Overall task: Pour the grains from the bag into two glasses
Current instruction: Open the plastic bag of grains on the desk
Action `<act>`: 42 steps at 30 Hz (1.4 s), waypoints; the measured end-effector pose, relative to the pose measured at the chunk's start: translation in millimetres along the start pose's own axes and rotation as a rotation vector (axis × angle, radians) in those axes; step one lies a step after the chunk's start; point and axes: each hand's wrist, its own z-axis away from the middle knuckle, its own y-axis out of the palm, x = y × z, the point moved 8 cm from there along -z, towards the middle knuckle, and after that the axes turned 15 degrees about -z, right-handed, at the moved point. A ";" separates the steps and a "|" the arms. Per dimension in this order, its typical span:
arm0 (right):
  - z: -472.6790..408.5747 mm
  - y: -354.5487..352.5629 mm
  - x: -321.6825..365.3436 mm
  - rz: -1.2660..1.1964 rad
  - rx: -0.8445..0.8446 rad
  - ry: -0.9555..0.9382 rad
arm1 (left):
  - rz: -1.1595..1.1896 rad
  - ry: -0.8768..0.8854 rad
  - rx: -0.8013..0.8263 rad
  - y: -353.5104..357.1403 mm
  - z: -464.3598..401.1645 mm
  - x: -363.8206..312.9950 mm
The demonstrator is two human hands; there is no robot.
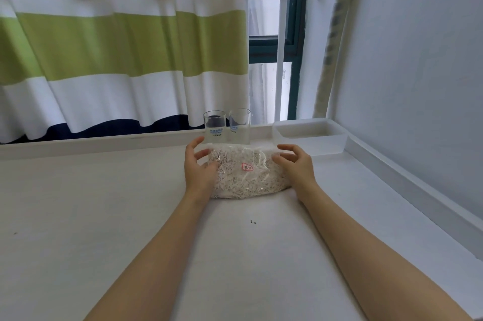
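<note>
A clear plastic bag of pale grains (245, 177) with a small red label lies flat on the white table (104, 216). Two empty clear glasses stand side by side just behind it, the left glass (214, 127) and the right glass (239, 126), both with blue print. My left hand (200, 167) is at the bag's left end with fingers spread, touching or just above it. At the bag's right end hovers my right hand (294, 164), fingers curled apart. Neither hand holds the bag.
A translucent white plastic tub (311, 135) sits at the back right corner. A raised white ledge (91, 144) runs along the table's back and right edges. A striped curtain (117, 46) and a window hang behind; a wall stands on the right.
</note>
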 end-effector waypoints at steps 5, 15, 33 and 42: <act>-1.7 -3.3 0.1 -0.041 -0.007 0.029 | 0.315 -0.244 0.004 4.9 5.0 7.3; -4.8 -4.9 -5.8 -0.050 -0.002 0.043 | 0.191 -0.469 0.275 27.0 16.1 17.6; -3.7 10.9 3.6 -0.213 0.162 0.214 | 0.200 0.090 0.132 12.3 12.5 -49.8; -3.0 -7.9 40.3 -0.394 -0.067 -0.042 | 0.110 0.142 0.118 10.5 13.0 -54.2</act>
